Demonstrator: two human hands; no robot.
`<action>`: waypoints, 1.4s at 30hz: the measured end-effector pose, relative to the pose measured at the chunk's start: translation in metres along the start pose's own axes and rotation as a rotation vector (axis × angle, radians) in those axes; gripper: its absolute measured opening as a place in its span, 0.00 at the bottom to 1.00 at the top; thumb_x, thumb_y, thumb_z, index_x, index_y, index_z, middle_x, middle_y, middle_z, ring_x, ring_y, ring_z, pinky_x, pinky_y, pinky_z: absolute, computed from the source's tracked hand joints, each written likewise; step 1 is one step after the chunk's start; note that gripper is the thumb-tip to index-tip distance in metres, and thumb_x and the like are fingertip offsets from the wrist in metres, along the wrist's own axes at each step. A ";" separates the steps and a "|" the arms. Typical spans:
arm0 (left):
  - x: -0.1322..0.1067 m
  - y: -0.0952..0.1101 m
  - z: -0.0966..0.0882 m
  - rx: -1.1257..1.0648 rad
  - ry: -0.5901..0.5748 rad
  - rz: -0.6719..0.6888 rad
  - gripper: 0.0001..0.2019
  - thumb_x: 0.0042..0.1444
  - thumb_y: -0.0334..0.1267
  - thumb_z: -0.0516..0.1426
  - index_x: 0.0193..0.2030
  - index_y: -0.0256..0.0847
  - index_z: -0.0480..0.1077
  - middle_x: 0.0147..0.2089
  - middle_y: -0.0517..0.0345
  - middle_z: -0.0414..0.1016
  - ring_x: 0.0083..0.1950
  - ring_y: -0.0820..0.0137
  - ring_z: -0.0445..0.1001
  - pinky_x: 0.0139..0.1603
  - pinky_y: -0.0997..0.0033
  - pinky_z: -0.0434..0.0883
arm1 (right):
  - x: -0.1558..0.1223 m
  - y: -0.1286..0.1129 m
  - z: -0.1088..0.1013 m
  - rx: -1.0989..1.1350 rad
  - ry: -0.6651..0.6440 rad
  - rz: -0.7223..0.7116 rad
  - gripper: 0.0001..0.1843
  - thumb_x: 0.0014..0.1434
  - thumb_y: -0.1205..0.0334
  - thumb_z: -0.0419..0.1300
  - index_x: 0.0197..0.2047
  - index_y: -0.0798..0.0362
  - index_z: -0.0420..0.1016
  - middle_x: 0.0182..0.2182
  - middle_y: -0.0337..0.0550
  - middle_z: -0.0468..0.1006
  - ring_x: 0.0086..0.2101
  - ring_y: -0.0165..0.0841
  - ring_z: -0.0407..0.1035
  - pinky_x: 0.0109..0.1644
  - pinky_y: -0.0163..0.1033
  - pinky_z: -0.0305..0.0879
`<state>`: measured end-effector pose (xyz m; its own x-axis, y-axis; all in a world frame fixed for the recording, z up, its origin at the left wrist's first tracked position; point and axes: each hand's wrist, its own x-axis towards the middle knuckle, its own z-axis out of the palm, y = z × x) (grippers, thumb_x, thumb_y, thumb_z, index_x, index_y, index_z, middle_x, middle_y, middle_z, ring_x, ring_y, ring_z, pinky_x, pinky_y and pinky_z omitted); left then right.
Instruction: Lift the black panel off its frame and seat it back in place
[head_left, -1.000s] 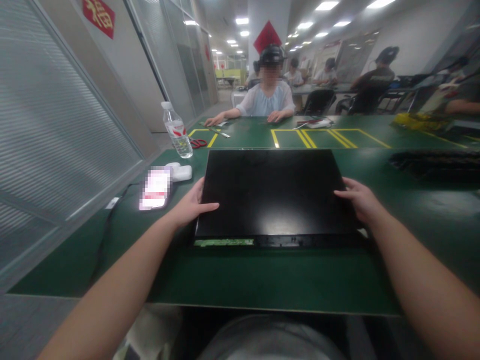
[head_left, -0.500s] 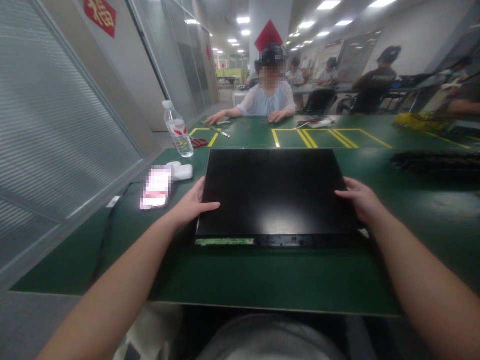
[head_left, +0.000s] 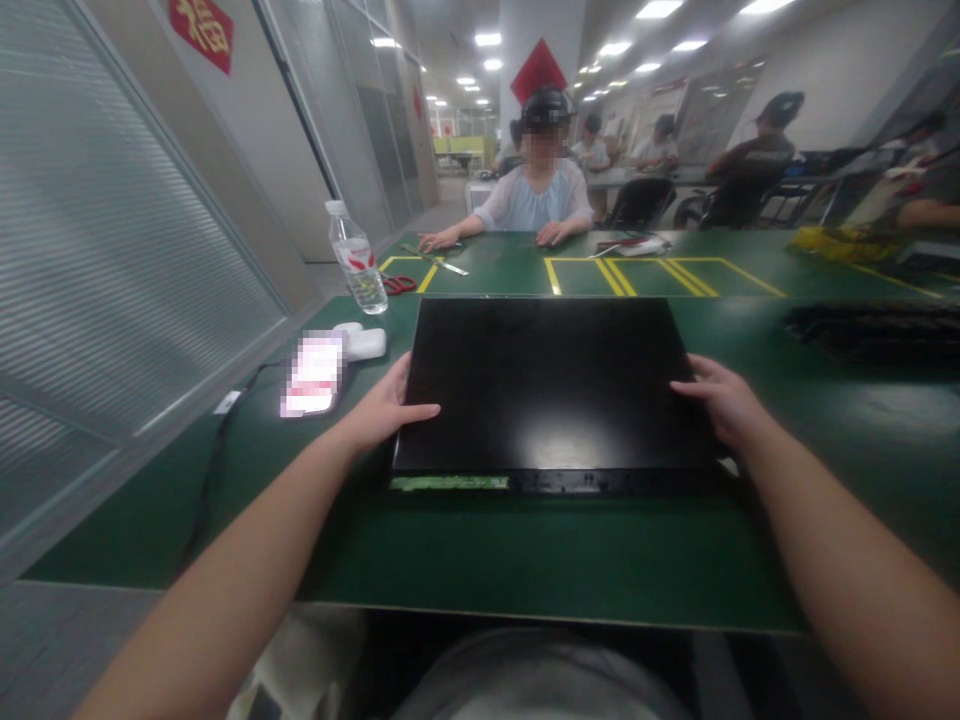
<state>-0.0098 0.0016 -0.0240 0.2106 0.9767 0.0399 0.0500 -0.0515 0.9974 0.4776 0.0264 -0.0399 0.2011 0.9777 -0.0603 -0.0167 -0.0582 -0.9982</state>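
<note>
A flat black display panel [head_left: 551, 385] lies in front of me over the green table, its glossy face up. Along its near edge runs a dark strip with a green circuit board [head_left: 450, 483] at the left. My left hand [head_left: 386, 405] grips the panel's left edge, thumb on top and fingers at the side. On the opposite edge, my right hand [head_left: 720, 400] holds it in the same way. The fingertips under both edges are hidden. Whether the panel rests fully on the table I cannot tell.
To the left are a lit phone [head_left: 313, 375], a white case [head_left: 364, 344], a water bottle [head_left: 356, 260] and red-handled scissors [head_left: 400, 285]. A person [head_left: 536, 195] sits across the green table [head_left: 525, 560]. Dark parts [head_left: 855, 330] lie at the right.
The person across the table has shifted a hand slightly to the right, along with the thin strip near it. My hands and the panel stay where they were.
</note>
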 end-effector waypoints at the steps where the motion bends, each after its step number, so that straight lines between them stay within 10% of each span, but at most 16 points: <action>1: 0.000 -0.001 0.000 0.001 -0.001 0.003 0.54 0.45 0.37 0.78 0.79 0.54 0.63 0.80 0.46 0.68 0.81 0.41 0.63 0.78 0.40 0.67 | 0.000 0.001 0.000 0.003 0.001 -0.001 0.22 0.45 0.68 0.74 0.44 0.39 0.83 0.37 0.40 0.89 0.41 0.52 0.85 0.50 0.60 0.85; 15: 0.002 -0.003 -0.001 0.011 -0.020 0.035 0.52 0.46 0.36 0.77 0.78 0.49 0.63 0.81 0.46 0.66 0.82 0.43 0.60 0.81 0.43 0.63 | -0.009 -0.011 0.012 0.070 0.095 0.043 0.25 0.38 0.75 0.72 0.40 0.43 0.85 0.33 0.36 0.88 0.31 0.39 0.82 0.36 0.43 0.83; 42: 0.004 -0.006 -0.003 0.032 -0.021 0.050 0.50 0.46 0.36 0.76 0.76 0.50 0.65 0.80 0.46 0.67 0.81 0.43 0.62 0.80 0.43 0.64 | -0.007 -0.007 0.008 0.011 0.089 0.025 0.25 0.38 0.71 0.73 0.41 0.42 0.83 0.34 0.36 0.88 0.34 0.42 0.83 0.39 0.46 0.84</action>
<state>-0.0123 0.0063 -0.0297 0.2339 0.9683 0.0878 0.0700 -0.1068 0.9918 0.4683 0.0221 -0.0325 0.2865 0.9542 -0.0857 -0.0331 -0.0795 -0.9963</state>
